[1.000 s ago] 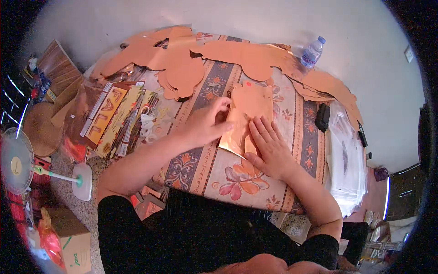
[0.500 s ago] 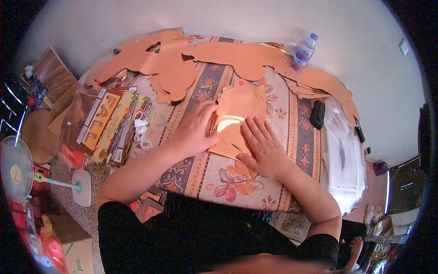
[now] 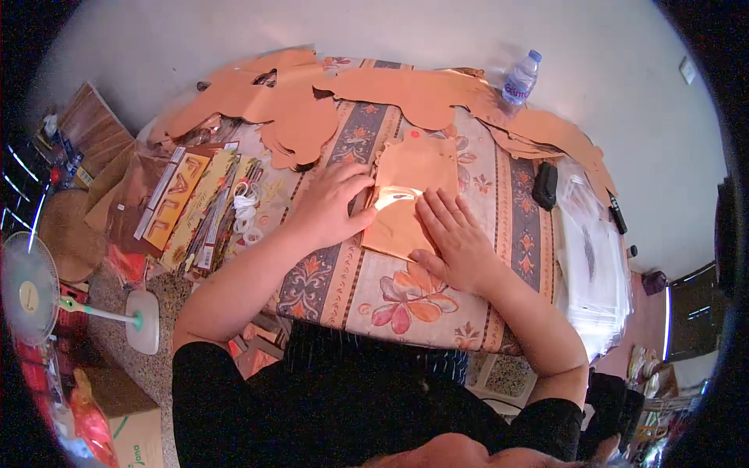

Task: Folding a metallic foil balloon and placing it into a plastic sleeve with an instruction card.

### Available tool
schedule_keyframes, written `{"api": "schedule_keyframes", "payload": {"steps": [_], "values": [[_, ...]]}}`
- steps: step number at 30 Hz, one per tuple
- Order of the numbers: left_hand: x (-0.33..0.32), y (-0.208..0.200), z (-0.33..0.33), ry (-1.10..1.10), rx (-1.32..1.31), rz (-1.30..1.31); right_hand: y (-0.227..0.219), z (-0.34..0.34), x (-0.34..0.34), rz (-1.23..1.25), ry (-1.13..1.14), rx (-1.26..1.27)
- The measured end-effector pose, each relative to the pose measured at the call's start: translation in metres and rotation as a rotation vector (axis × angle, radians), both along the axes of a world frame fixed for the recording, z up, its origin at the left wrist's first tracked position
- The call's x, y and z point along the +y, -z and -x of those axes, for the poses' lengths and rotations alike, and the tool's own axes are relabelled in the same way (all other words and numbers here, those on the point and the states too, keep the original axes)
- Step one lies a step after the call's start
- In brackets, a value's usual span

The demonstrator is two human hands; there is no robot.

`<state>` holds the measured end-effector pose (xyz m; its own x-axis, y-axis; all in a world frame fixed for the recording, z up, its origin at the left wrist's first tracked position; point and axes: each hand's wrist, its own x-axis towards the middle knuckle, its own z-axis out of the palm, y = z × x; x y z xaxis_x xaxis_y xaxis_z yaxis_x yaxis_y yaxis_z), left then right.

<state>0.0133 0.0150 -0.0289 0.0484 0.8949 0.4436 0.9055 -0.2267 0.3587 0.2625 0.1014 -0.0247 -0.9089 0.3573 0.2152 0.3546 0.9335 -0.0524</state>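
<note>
Two hands are pressing a shiny orange paper sheet (image 3: 409, 191) flat on the floral tablecloth (image 3: 390, 288) near the table's front edge. The left hand (image 3: 331, 204) is bearing down on the sheet's left edge with fingers bent; the right hand (image 3: 452, 242) is lying open, palm down, on its lower right part. Neither is gripping anything. Judged step: creasing a fold. Sliding firm fingertips along the fold line appears to be called for next.

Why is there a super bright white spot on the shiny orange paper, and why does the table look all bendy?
Head view: glare on the glossy orange sheet between the left hand and right hand; the fisheye lens bends the table's edges; corners dark.
</note>
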Motion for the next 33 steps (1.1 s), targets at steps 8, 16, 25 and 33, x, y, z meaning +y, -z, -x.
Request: {"api": "schedule_keyframes", "payload": {"steps": [8, 16, 25, 33], "values": [[0.006, -0.003, 0.005, 0.146, 0.123, -0.099, 0.003, -0.001, 0.000, 0.001, 0.018, -0.036], [0.009, -0.001, 0.004, 0.125, -0.097, 0.025, 0.002, -0.001, 0.000, 0.002, 0.011, -0.017], [0.009, -0.004, -0.005, 0.045, -0.156, 0.061, 0.003, -0.002, 0.002, 0.044, 0.009, -0.019], [0.005, -0.007, -0.007, 0.012, -0.169, 0.120, -0.013, -0.022, 0.037, 0.284, 0.145, 0.396]]}}
